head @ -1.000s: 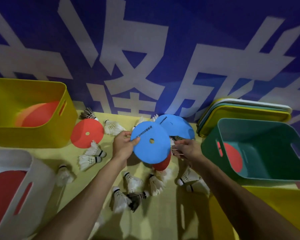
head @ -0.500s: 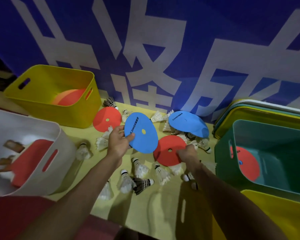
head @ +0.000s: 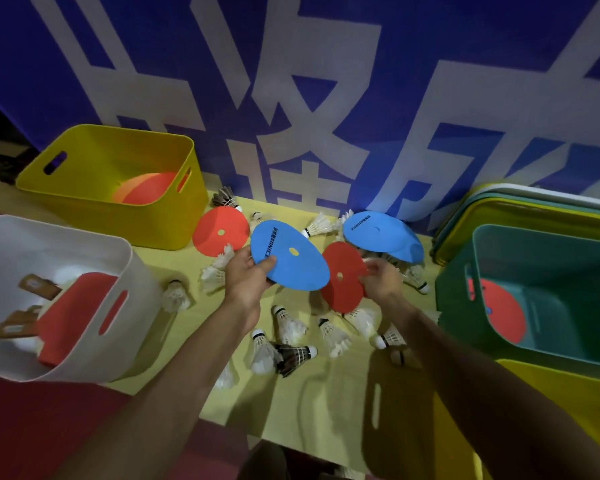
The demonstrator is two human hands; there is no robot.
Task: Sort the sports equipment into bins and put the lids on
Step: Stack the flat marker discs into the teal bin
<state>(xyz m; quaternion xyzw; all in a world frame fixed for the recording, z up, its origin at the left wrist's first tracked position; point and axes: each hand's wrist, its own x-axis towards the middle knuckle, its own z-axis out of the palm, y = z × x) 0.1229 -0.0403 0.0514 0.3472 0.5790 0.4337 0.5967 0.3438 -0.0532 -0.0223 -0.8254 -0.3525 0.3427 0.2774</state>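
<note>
Lifted since earlier, the red disc (head: 343, 277) tilts at centre. Yellow bin (head: 118, 157), upper left, holds orange discs (head: 146, 190); green bin (head: 551, 265), right, a lone disc (head: 503, 313); white bin (head: 66, 233), left, paddles (head: 73, 306). Left hand (head: 246, 280) grips blue disc (head: 291, 261); right hand (head: 383, 285) pinches the red disc.

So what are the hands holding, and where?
The left grip pinches the blue disc by its left edge; the right grip holds the red disc by its right edge.
</note>
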